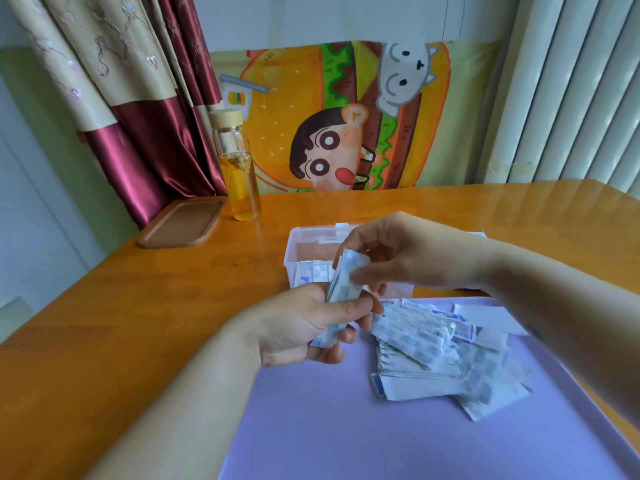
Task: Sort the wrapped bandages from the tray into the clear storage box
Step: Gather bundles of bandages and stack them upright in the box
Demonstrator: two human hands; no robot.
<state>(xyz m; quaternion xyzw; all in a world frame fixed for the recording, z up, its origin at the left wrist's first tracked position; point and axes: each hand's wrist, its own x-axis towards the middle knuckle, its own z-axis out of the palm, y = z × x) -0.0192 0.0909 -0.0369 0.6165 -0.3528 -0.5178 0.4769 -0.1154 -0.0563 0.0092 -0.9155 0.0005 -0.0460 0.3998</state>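
A stack of white-and-blue wrapped bandages (343, 285) stands on end between both hands, above the tray's far left corner. My left hand (304, 329) grips its lower half, fingers curled round it. My right hand (408, 251) pinches its upper part between thumb and fingers. Several more wrapped bandages (443, 355) lie in a loose pile on the lilac tray (311, 427). Behind the hands stands the clear storage box (294, 251), open, with a few bandages (313, 273) in its near left part; my right hand hides much of it.
A glass bottle of yellow liquid (239, 168) with a wooden cap stands at the back left of the orange wooden table (138, 306). Beside the bottle lies a brown lid (181, 221). A cartoon cloth (346, 116), curtains and a radiator are behind the table.
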